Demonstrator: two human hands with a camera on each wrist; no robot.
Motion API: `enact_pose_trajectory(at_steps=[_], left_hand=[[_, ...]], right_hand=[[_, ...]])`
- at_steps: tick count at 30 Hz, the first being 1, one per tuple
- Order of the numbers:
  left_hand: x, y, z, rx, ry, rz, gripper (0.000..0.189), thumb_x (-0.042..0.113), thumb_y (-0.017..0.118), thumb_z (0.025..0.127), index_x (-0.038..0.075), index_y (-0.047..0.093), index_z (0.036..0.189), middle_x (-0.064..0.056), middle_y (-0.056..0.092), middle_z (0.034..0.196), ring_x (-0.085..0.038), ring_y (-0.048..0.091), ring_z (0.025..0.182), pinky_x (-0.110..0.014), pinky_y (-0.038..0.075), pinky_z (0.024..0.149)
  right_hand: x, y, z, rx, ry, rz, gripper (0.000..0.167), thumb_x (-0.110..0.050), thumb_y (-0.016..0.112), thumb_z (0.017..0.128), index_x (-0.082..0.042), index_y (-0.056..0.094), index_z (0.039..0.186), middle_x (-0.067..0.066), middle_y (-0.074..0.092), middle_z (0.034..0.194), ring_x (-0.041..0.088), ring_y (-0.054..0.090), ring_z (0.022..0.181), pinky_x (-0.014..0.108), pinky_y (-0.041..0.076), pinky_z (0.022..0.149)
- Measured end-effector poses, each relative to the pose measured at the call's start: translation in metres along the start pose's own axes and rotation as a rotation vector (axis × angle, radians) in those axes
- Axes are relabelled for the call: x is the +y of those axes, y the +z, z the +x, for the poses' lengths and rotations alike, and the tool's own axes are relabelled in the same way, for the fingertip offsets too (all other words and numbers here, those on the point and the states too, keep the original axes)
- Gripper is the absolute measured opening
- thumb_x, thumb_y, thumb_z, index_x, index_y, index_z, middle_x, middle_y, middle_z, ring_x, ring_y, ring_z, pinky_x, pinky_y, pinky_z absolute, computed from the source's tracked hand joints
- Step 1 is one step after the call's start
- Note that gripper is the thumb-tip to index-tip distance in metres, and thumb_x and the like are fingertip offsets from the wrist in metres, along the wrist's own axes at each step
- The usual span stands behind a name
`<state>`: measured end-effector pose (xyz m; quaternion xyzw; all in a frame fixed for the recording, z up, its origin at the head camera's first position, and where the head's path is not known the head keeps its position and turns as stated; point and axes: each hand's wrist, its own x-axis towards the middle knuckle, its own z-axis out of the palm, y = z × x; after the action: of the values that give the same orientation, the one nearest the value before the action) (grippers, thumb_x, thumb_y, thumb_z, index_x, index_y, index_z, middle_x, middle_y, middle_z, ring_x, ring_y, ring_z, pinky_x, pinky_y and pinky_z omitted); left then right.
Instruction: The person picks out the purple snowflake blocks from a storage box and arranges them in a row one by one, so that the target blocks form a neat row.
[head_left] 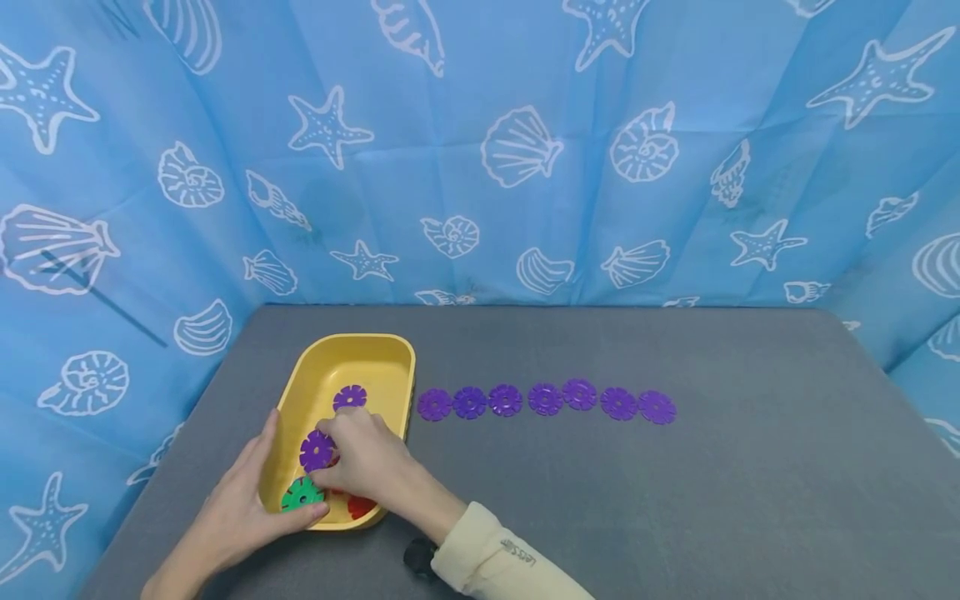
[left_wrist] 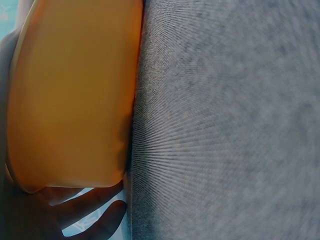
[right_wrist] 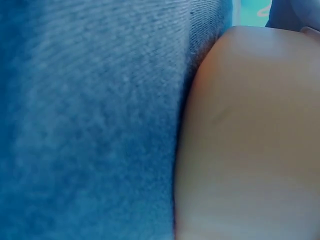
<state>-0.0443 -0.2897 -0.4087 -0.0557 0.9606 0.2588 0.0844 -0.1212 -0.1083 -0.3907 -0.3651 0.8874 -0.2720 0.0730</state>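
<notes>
A yellow plastic tub (head_left: pixel 337 354) stands on the left of the table, with notched plastic discs inside. My left hand (head_left: pixel 236 504) holds its near left corner, fingers along the outer side and thumb over the near rim. In the left wrist view those fingers (left_wrist: pixel 95 215) show beside the tub's wall (left_wrist: pixel 75 100). Reaching into the tub, my right hand (head_left: pixel 367 458) pinches a purple disc (head_left: pixel 317 451) between thumb and index finger. Close below it lies a green disc (head_left: pixel 302 493). Red discs (head_left: pixel 360 507) are partly hidden under the right hand. Another purple disc (head_left: pixel 349 397) lies farther back.
To the right of the tub, several purple discs (head_left: pixel 506 400) lie in a slightly uneven row on the grey tabletop (head_left: pixel 712 500). A small black object (head_left: pixel 420 557) sits by the right sleeve. Behind the table hangs a blue curtain (head_left: pixel 465 183) with shell prints.
</notes>
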Motion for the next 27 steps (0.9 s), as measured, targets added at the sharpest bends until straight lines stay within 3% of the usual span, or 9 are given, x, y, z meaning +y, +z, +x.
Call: enact_pose_trajectory(at_steps=[6,9,13,18,27], left_hand=[[-0.001,0.001,0.001,-0.018,-0.007,-0.006,0.134,0.064,0.077,0.078,0.012,-0.011,0.164,-0.029,0.033,0.154,-0.044,0.052,0.123,-0.064,0.055,0.092],[-0.001,0.001,0.001,-0.002,0.016,-0.01,0.134,0.063,0.079,0.078,0.011,-0.01,0.164,-0.029,0.033,0.154,-0.043,0.052,0.122,-0.064,0.055,0.092],[-0.002,0.001,0.001,0.021,0.034,0.005,0.135,0.062,0.08,0.076,0.01,-0.008,0.164,-0.029,0.034,0.154,-0.041,0.053,0.119,-0.065,0.055,0.091],[-0.002,0.002,0.001,0.02,0.012,0.017,0.136,0.065,0.08,0.075,0.011,-0.008,0.165,-0.029,0.035,0.153,-0.041,0.053,0.117,-0.064,0.055,0.09],[-0.001,0.002,0.0,0.027,0.012,0.031,0.137,0.065,0.08,0.075,0.012,-0.009,0.164,-0.032,0.032,0.155,-0.046,0.052,0.118,-0.07,0.051,0.092]], right_hand=[[0.006,-0.008,-0.004,0.023,-0.06,0.104,0.038,-0.032,0.085,0.084,-0.014,0.075,0.116,-0.011,0.067,0.08,-0.005,0.05,0.06,0.005,0.042,0.051],[0.01,-0.015,-0.009,0.044,-0.054,0.108,0.045,-0.034,0.086,0.083,-0.013,0.075,0.121,-0.009,0.072,0.088,-0.005,0.053,0.068,0.003,0.044,0.057],[0.019,-0.024,-0.016,0.08,-0.047,0.118,0.052,-0.034,0.087,0.082,-0.012,0.073,0.127,-0.005,0.07,0.09,-0.003,0.052,0.074,0.003,0.043,0.061],[0.031,-0.035,-0.026,0.105,-0.067,0.181,0.054,-0.03,0.087,0.082,-0.01,0.072,0.129,0.001,0.064,0.082,-0.001,0.044,0.067,0.008,0.04,0.054],[0.05,-0.056,-0.045,0.084,-0.069,0.242,0.055,-0.029,0.086,0.084,-0.009,0.069,0.132,-0.002,0.066,0.091,0.005,0.056,0.075,0.01,0.049,0.064]])
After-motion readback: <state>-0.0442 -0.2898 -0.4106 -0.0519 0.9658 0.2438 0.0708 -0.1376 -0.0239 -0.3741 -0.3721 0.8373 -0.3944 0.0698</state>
